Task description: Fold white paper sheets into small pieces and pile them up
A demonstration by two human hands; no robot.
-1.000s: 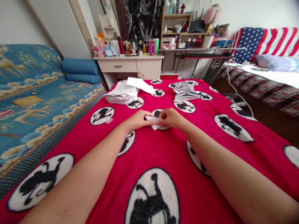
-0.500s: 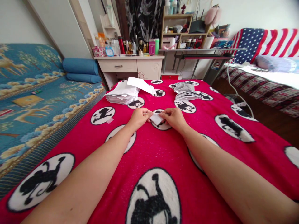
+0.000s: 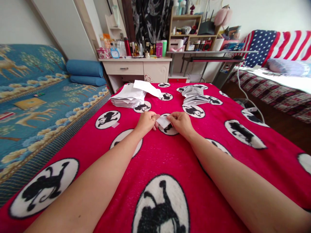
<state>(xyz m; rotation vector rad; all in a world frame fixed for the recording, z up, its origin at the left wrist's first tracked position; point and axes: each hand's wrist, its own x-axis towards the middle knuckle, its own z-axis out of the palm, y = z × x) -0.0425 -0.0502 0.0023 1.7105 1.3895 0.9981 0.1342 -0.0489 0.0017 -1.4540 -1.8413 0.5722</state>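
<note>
A small folded piece of white paper [image 3: 163,121] is held between my two hands above the red patterned blanket [image 3: 157,152]. My left hand [image 3: 147,122] pinches its left end with thumb and fingers. On the other side my right hand [image 3: 180,122] is closed on the right edge. Beyond my left hand lies a stack of white paper sheets [image 3: 128,97], one sheet [image 3: 147,87] resting askew on top. Past my right hand sits a pile of folded papers [image 3: 194,97].
A small pale scrap [image 3: 115,125] lies on the blanket left of my hands. At the back stand a white dresser [image 3: 131,68] crowded with bottles and a desk with shelves [image 3: 206,51]. A blue sofa [image 3: 48,106] runs along the left, a bed [image 3: 279,87] along the right.
The folded paper has been turned from lying nearly level between the fingertips to showing a flat face. My left hand has rolled over to a thumb pinch; both hands remain about where they were.
</note>
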